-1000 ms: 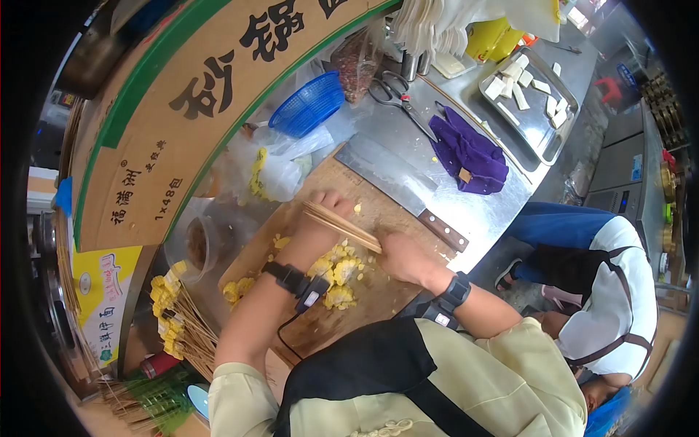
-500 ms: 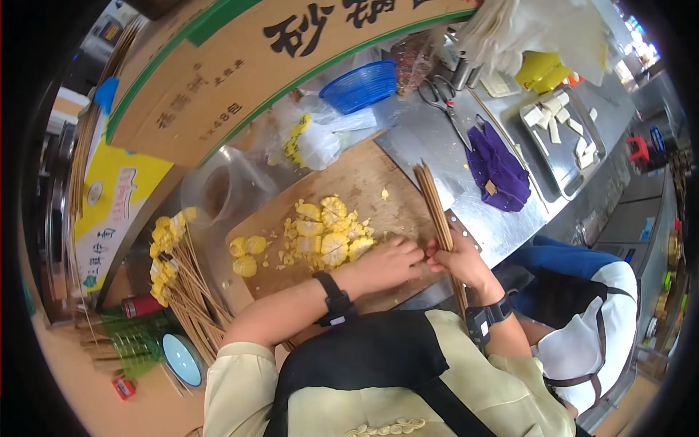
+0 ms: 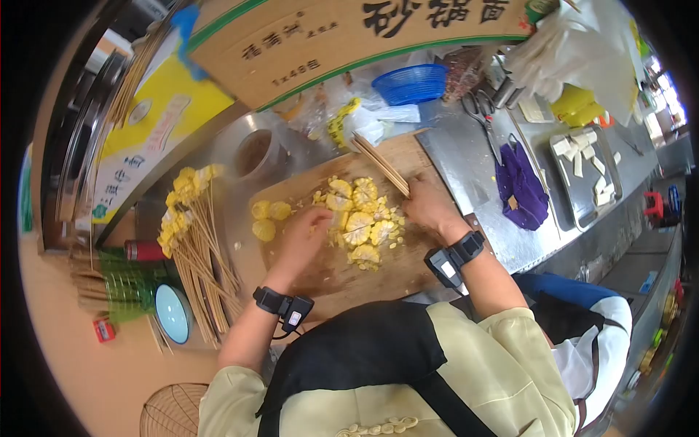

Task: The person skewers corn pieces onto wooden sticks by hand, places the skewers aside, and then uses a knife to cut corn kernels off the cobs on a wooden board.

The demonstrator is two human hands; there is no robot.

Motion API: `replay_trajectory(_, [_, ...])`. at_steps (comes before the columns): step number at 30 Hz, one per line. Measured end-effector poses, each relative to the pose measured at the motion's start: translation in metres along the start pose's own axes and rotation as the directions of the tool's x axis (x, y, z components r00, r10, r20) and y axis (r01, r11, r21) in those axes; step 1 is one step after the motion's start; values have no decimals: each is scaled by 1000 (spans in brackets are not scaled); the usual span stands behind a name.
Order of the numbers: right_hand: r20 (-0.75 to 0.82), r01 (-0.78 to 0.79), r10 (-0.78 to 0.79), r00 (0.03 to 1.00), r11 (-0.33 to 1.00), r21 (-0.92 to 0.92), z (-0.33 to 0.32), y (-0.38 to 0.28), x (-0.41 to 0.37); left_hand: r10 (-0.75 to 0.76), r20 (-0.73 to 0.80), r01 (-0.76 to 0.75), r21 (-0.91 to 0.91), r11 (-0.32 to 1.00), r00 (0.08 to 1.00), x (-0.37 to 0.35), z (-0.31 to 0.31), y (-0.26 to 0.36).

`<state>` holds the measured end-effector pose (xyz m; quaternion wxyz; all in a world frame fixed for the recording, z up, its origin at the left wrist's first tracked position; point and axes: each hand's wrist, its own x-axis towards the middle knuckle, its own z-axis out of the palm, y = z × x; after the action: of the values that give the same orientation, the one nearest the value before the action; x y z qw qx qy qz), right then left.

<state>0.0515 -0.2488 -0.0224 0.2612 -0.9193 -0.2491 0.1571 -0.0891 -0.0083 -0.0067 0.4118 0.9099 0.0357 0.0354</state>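
My right hand (image 3: 428,205) is closed around a bundle of thin wooden skewers (image 3: 382,166) above the right side of the wooden cutting board (image 3: 408,273). My left hand (image 3: 306,234) is over the board's left part, beside the cut corn pieces (image 3: 357,227); its fingers are smeared by motion, and whether they touch a piece is unclear. Loose kernels lie around the corn. A few more corn rounds (image 3: 263,230) sit at the board's left edge. Left of the board lies a pile of skewered corn (image 3: 191,191), sticks pointing toward me.
A knife handle (image 3: 472,220) shows by the board's right edge. Scissors (image 3: 480,116), a purple cloth (image 3: 521,191) and a tray (image 3: 577,215) of white pieces lie to the right. Behind are a clear tub (image 3: 258,156), blue basket (image 3: 411,86) and carton (image 3: 306,51). Another person (image 3: 608,346) is at the right.
My right hand has carried the skewers forward and left, over the board. My left hand has moved left, away from the right hand, to the corn's left side. The view has shifted.
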Motion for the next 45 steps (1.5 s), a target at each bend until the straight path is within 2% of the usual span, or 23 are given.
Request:
replay_trajectory(2, [238, -175, 90, 967, 915, 364, -17, -15, -8, -212, -161, 196, -112, 974, 964, -24, -3, -21])
replay_trajectory(3, [364, -290, 105, 925, 815, 502, -25, -19, -14, -262, -162, 237, -158, 959, 951, -34, -5, -24])
replay_trajectory(4, [385, -291, 114, 916, 851, 438, -29, -18, -20, -309, -160, 275, -204, 940, 937, -43, -5, -26])
replay_trajectory(7, [465, -421, 96, 880, 613, 669, -48, -21, -48, -348, -122, 302, -293, 907, 929, -60, -7, -31])
replay_trajectory(8, [534, -465, 60, 843, 579, 669, -52, -15, -53, -338, -107, 291, -314, 904, 935, -61, -6, -31])
replay_trajectory(11, [679, -645, -101, 727, 236, 727, -49, 3, -84, -257, 55, 263, -163, 951, 965, -61, -5, -1])
replay_trajectory(12, [704, -687, -139, 697, 152, 710, -45, 3, -93, -126, 94, 133, -77, 988, 988, -60, 1, 5])
replay_trajectory(14, [740, -760, -217, 636, -14, 650, -37, 2, -113, 129, 202, -147, 77, 986, 971, -56, 16, 18])
replay_trajectory(17, [678, -675, -5, 735, -93, 732, -21, -18, -139, 315, 225, -363, 218, 906, 922, -43, 32, 30])
replay_trajectory(21, [609, -641, -211, 765, -153, 753, -8, -20, -157, 367, 218, -423, 355, 833, 905, -40, 42, 20])
replay_trajectory(22, [579, -607, -185, 794, -203, 768, -8, -27, -163, 390, 184, -430, 322, 843, 902, -42, 39, 22])
replay_trajectory(24, [557, -578, -157, 816, -194, 792, -15, -35, -174, 435, 103, -447, 248, 859, 894, -47, 33, 24])
replay_trajectory(25, [547, -565, -142, 825, -193, 802, -17, -38, -178, 416, 5, -409, 201, 890, 909, -50, 31, 22])
replay_trajectory(27, [539, -546, -91, 837, -81, 834, -22, -46, -185, 354, -168, -343, 90, 935, 920, -56, 29, 10])
replay_trajectory(28, [539, -542, -75, 839, -22, 840, -24, -46, -187, 177, -189, -211, -179, 961, 966, -59, 28, 1])
replay_trajectory(29, [536, -535, -64, 842, 37, 844, -25, -50, -187, 2, -160, -72, -433, 899, 987, -61, 26, -10])
replay_trajectory(30, [541, -537, -36, 840, 82, 839, -28, -60, -188, -164, -87, 69, -652, 755, 983, -64, 23, -23])
replay_trajectory(34, [573, -565, -66, 817, 108, 818, -13, -73, -192, -196, -206, -9, -712, 702, 959, -80, 12, -58])
replay_trajectory(37, [627, -620, -45, 778, 110, 777, 1, -83, -186, -378, 156, 306, -873, 379, 913, -104, -20, -35])
replay_trajectory(38, [627, -616, -17, 779, 167, 770, 4, -83, -182, -377, 218, 330, -906, 264, 900, -107, -13, -49])
replay_trajectory(41, [621, -605, 51, 782, 298, 738, -1, -88, -181, -303, 264, 270, -963, -23, 916, -119, -17, -48])
replay_trajectory(43, [617, -588, 41, 786, 358, 725, -8, -100, -177, -236, 209, 193, -977, -88, 949, -124, -18, -49])
replay_trajectory(45, [625, -580, 17, 780, 394, 713, -6, -99, -176, -211, 245, 228, -968, -102, 946, -129, -21, -43])
